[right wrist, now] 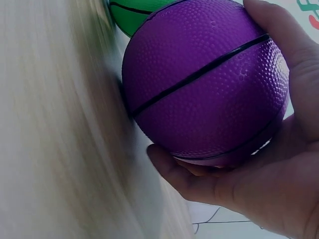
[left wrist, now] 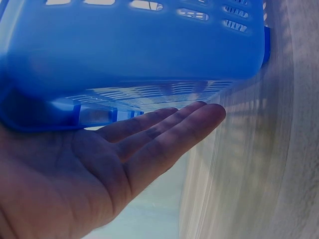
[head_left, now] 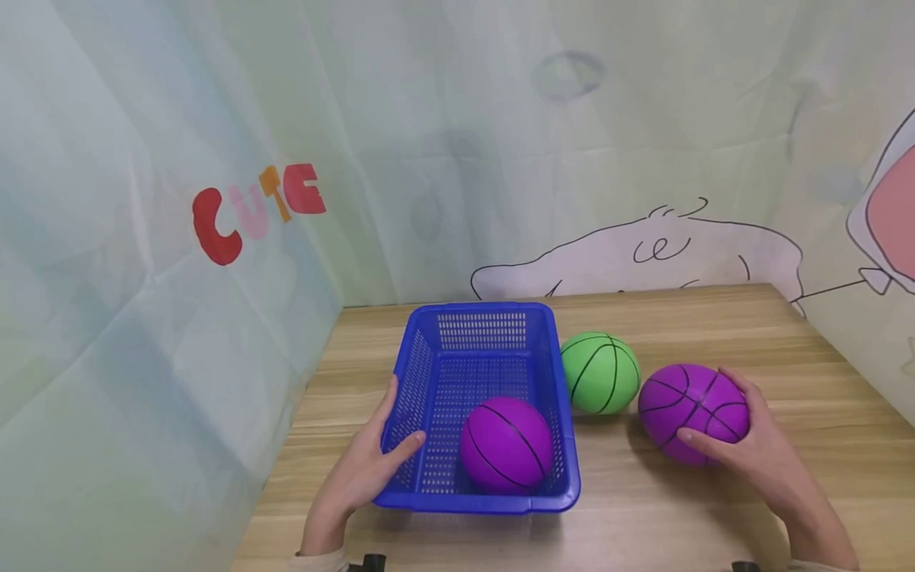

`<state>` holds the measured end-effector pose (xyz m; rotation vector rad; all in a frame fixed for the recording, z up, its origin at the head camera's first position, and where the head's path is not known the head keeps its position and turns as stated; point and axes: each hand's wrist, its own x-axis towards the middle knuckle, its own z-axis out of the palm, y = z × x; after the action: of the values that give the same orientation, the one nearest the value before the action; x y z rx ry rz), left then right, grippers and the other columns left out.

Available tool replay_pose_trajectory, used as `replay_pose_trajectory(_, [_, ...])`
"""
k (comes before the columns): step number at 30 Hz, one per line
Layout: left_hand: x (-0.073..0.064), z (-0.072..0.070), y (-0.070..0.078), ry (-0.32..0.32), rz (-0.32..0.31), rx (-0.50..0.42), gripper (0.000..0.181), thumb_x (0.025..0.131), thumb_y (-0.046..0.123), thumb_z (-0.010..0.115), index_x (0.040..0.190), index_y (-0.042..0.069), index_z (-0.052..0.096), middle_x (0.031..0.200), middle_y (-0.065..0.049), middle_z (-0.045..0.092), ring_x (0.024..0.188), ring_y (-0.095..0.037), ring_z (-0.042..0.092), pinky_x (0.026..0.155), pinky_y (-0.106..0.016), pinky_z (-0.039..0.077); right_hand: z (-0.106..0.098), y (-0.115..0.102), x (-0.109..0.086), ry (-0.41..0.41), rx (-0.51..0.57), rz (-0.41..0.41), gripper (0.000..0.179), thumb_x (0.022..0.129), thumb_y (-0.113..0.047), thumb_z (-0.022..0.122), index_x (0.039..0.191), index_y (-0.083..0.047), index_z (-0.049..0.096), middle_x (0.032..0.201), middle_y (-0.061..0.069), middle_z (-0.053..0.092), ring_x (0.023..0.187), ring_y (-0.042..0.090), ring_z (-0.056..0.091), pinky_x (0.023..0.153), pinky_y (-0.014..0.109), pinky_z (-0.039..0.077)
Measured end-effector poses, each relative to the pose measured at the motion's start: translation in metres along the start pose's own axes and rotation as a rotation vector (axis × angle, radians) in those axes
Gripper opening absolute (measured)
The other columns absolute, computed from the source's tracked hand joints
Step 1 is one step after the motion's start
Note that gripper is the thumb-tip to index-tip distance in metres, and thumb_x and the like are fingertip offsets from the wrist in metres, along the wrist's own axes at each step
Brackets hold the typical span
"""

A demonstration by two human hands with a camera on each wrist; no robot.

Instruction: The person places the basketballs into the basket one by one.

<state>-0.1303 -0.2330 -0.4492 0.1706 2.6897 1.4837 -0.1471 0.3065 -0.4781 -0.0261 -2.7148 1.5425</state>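
A blue plastic basket (head_left: 477, 502) with perforated walls stands on the table, a purple ball (head_left: 506, 445) inside its near right part. My left hand (head_left: 368, 461) holds the basket's left side, thumb over the rim and inside. In the left wrist view, the other fingers (left wrist: 174, 142) stretch fairly straight along the outer wall; the thumb is hidden there. To the right of the basket, my right hand (head_left: 758, 445) grips a second purple ball (head_left: 689, 413) with black lines, thumb on its near side and fingers around its right side. A green ball (head_left: 602, 373) sits between basket and that ball.
The wooden table (head_left: 629, 508) meets a printed cloth backdrop (head_left: 429, 222) behind and on both sides. Against the basket's right wall, the green ball sits very close.
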Motion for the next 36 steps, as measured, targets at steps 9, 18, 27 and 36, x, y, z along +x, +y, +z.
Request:
replay_pose_trajectory(9, [0.002, 0.003, 0.0, -0.009, 0.005, -0.014, 0.097, 0.11, 0.046, 0.069, 0.181, 0.021, 0.007, 0.183, -0.021, 0.021, 0.144, -0.048, 0.061, 0.12, -0.07, 0.046, -0.001, 0.006, -0.004, 0.099, 0.043, -0.046, 0.112, 0.095, -0.019, 0.089, 0.177, -0.01, 0.013, 0.162, 0.039, 0.036, 0.115, 0.003, 0.058, 0.083, 0.012, 0.054])
replay_pose_trajectory(18, [0.001, 0.001, 0.001, 0.0, -0.001, -0.006, 0.097, 0.111, 0.048, 0.067, 0.181, 0.022, 0.006, 0.185, -0.017, 0.016, 0.154, -0.051, 0.049, 0.125, -0.072, 0.037, -0.01, -0.008, -0.002, 0.138, 0.033, -0.09, 0.113, 0.094, -0.017, 0.091, 0.179, -0.018, 0.016, 0.163, 0.036, 0.037, 0.109, -0.008, 0.051, 0.082, 0.01, 0.054])
replay_pose_trajectory(27, [0.0, 0.0, -0.001, 0.0, 0.004, -0.016, 0.097, 0.111, 0.045, 0.068, 0.181, 0.021, 0.005, 0.185, -0.018, 0.016, 0.151, -0.05, 0.052, 0.124, -0.071, 0.039, -0.018, -0.024, 0.003, 0.212, 0.038, -0.127, 0.117, 0.091, -0.014, 0.093, 0.179, -0.033, 0.019, 0.165, 0.034, 0.035, 0.112, -0.004, 0.049, 0.082, 0.007, 0.052])
replay_pose_trajectory(36, [0.0, 0.0, -0.001, -0.005, 0.009, -0.03, 0.098, 0.111, 0.044, 0.068, 0.181, 0.021, 0.005, 0.186, -0.017, 0.012, 0.157, -0.052, 0.044, 0.124, -0.073, 0.038, -0.019, -0.048, 0.011, 0.237, 0.062, -0.125, 0.118, 0.092, -0.016, 0.094, 0.177, -0.044, 0.018, 0.17, 0.032, 0.032, 0.123, 0.018, 0.053, 0.084, 0.005, 0.049])
